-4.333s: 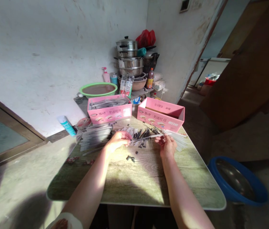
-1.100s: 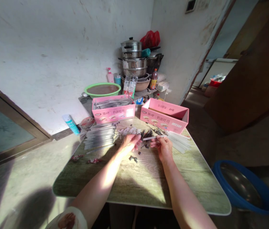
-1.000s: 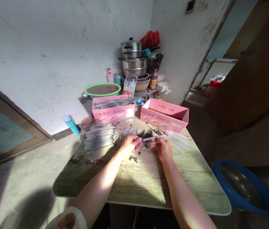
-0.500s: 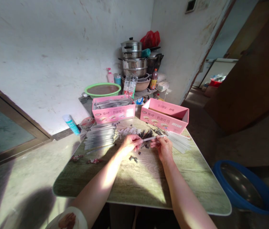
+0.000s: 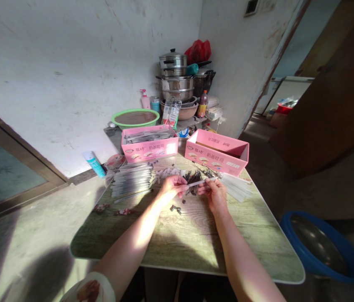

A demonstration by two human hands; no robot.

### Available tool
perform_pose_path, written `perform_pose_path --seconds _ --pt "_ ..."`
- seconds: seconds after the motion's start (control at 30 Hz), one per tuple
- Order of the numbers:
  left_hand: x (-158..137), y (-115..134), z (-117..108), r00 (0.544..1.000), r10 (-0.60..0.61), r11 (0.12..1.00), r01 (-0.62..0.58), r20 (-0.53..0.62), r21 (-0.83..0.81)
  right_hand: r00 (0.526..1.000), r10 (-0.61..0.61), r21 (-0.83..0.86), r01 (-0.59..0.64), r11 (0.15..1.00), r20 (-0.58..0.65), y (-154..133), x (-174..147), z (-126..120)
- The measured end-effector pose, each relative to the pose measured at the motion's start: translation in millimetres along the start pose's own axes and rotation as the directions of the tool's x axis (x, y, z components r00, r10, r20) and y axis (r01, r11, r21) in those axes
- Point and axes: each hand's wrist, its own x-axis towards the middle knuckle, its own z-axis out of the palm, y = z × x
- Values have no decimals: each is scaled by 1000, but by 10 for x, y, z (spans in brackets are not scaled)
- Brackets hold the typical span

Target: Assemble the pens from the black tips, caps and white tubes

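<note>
A thin, pale translucent tube [image 5: 196, 183] stretches between my hands above the table. My left hand [image 5: 174, 187] pinches its left end, while the fingers of my right hand [image 5: 213, 191] close on its right end. Just behind them lies a heap of thin dark sticks [image 5: 194, 178], with small white pieces [image 5: 171, 172] to its left. Rows of grey-white tubes [image 5: 133, 180] lie left of my left hand. More clear tubes [image 5: 236, 186] fan out beyond my right hand. Several short black pieces [image 5: 176, 209] rest on the wood nearer to me.
Behind stand a pink box [image 5: 150, 151] filled with tubes and a second pink box [image 5: 217, 157]. A green basin [image 5: 135, 118] and stacked steel pots [image 5: 177, 84] are against the wall. A spray can [image 5: 94, 164] stands left of the table [image 5: 189, 247]; a blue tub [image 5: 349, 262] is at right.
Almost nothing differs. Both hands keep the same hold on the tube, and the objects on the table stay where they were.
</note>
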Motion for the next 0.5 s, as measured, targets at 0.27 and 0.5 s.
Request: perform_pose_path --seconds 0.27,0.5 --pt "-7 32 5 999 -39 991 35 29 127 1000 8 1 -8 1000 4 -2 2 -3" --pt "0 99 -68 974 161 918 -88 -161 386 995 -30 49 35 998 -95 -7 34 -36"
